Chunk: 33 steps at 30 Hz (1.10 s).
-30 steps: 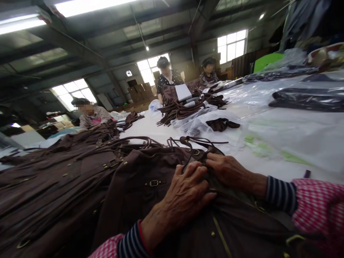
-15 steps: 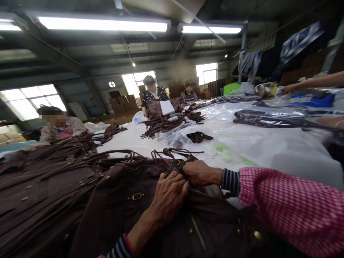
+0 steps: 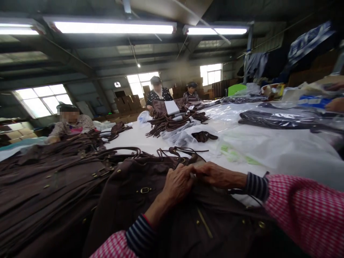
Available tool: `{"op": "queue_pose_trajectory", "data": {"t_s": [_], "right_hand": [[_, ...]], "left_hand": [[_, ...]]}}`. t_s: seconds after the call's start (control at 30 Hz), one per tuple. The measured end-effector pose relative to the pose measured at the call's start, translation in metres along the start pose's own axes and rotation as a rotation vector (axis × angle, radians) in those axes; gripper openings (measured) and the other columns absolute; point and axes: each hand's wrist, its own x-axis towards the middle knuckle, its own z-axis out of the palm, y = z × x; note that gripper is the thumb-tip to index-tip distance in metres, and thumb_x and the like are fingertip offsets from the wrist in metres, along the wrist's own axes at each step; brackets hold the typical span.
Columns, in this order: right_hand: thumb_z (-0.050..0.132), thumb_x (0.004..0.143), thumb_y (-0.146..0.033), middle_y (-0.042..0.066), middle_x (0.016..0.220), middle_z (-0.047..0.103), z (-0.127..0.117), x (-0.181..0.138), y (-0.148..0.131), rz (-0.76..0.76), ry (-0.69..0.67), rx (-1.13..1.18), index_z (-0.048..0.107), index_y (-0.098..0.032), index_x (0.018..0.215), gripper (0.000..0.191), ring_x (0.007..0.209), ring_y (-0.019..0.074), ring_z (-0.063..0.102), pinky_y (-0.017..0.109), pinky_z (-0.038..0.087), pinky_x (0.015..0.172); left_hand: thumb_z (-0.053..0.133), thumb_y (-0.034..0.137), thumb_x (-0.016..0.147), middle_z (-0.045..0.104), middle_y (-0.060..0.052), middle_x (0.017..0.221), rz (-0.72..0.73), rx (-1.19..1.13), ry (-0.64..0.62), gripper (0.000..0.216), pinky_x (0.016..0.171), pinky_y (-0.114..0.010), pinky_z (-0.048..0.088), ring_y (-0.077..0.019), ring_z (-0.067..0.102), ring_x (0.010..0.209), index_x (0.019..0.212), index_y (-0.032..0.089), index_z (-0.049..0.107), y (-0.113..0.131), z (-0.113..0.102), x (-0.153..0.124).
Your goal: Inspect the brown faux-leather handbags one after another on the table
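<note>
A dark brown bag (image 3: 139, 193) with brass buckles and thin straps lies on the white table right in front of me. My left hand (image 3: 177, 184) rests on its top edge with the fingers curled and pinched on the brown material. My right hand (image 3: 215, 175) meets it from the right, fingers closed on the same edge of the bag near a brass ring (image 3: 182, 160). Both sleeves are pink check over striped cuffs.
A heap of similar brown bags (image 3: 48, 175) fills the left. Another pile of bags and straps (image 3: 172, 120) lies mid-table, with clear plastic bags (image 3: 268, 139) at right. A person sits at left (image 3: 71, 123); two more sit at the far end (image 3: 158, 95).
The view has swung up and right. My hands have drawn closer together on the bag's top edge, the left fingers curling from flat into a pinch.
</note>
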Motion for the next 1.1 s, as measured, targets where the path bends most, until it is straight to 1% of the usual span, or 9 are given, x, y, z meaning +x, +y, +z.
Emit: {"op": "queue_pose_trajectory", "data": {"t_s": [0.17,0.3,0.47,0.53,0.6,0.73,0.87,1.0,1.1], "right_hand": [[0.049,0.081,-0.005,-0.001,0.075,0.060,0.013,-0.016,-0.008,0.109,0.187,0.076,0.058,-0.019,0.079,0.017,0.072,0.0160,0.056,0.028,0.038,0.067],[0.052,0.077,-0.006,-0.001,0.072,0.061,0.018,-0.012,-0.011,0.101,0.254,0.111,0.059,-0.019,0.075,0.015,0.071,0.0161,0.057,0.028,0.039,0.066],[0.061,0.078,-0.017,-0.001,0.070,0.066,0.013,-0.015,-0.003,0.307,0.179,0.592,0.064,-0.018,0.083,0.006,0.065,0.0152,0.061,0.025,0.043,0.059],[0.065,0.080,-0.025,0.000,0.074,0.069,0.011,-0.017,0.004,0.383,0.148,0.785,0.061,-0.017,0.094,0.016,0.063,0.0165,0.065,0.024,0.044,0.053],[0.065,0.081,-0.029,0.002,0.079,0.071,0.011,-0.018,0.010,0.438,0.167,0.844,0.057,-0.018,0.096,0.020,0.063,0.0174,0.067,0.023,0.042,0.048],[0.058,0.081,-0.019,0.001,0.080,0.068,0.014,-0.016,0.016,0.375,0.268,0.574,0.063,-0.018,0.087,0.008,0.070,0.0159,0.064,0.026,0.046,0.060],[0.052,0.084,-0.009,0.002,0.086,0.067,0.019,-0.015,0.018,0.138,0.259,0.259,0.070,-0.019,0.089,0.020,0.085,0.0183,0.062,0.031,0.045,0.079],[0.054,0.086,-0.007,0.001,0.090,0.064,0.020,-0.018,0.020,0.093,0.239,0.262,0.070,-0.020,0.098,0.024,0.085,0.0169,0.060,0.029,0.044,0.078],[0.052,0.086,-0.004,0.000,0.087,0.059,0.016,-0.021,0.020,0.048,0.209,0.258,0.069,-0.020,0.096,0.025,0.084,0.0159,0.057,0.027,0.042,0.077]], "left_hand": [[0.061,0.024,0.088,0.072,0.002,0.100,0.009,-0.105,-0.032,0.018,0.090,-0.042,0.038,-0.0235,0.057,0.109,0.098,0.032,0.074,0.000,0.001,0.005],[0.067,0.029,0.087,0.073,0.001,0.094,-0.034,-0.141,0.001,0.011,0.086,-0.040,0.036,-0.0239,0.057,0.105,0.093,0.031,0.077,0.002,0.004,0.005],[0.072,0.030,0.085,0.074,0.003,0.089,-0.040,-0.161,0.056,0.006,0.083,-0.040,0.032,-0.0231,0.057,0.102,0.087,0.031,0.078,0.006,0.010,0.005],[0.072,0.028,0.085,0.074,0.004,0.089,-0.026,-0.154,0.079,0.007,0.081,-0.039,0.031,-0.0222,0.057,0.101,0.087,0.031,0.077,0.008,0.013,0.004],[0.071,0.026,0.085,0.074,0.004,0.090,0.003,-0.131,0.103,0.007,0.081,-0.040,0.030,-0.0215,0.057,0.100,0.087,0.031,0.076,0.009,0.015,0.002],[0.067,0.024,0.089,0.072,0.003,0.087,0.106,-0.030,0.116,0.006,0.080,-0.040,0.027,-0.0206,0.056,0.097,0.087,0.027,0.071,0.009,0.016,-0.001],[0.066,0.026,0.093,0.070,0.004,0.085,0.214,0.056,0.088,0.010,0.079,-0.040,0.026,-0.0192,0.054,0.094,0.083,0.025,0.067,0.005,0.009,-0.003],[0.058,0.027,0.099,0.068,0.003,0.080,0.327,0.073,0.059,0.021,0.079,-0.040,0.025,-0.0184,0.053,0.089,0.080,0.023,0.066,0.004,0.003,-0.006],[0.056,0.024,0.100,0.067,0.002,0.078,0.349,0.022,0.104,0.022,0.079,-0.039,0.025,-0.0176,0.052,0.086,0.081,0.022,0.066,0.005,0.003,-0.008]]}}
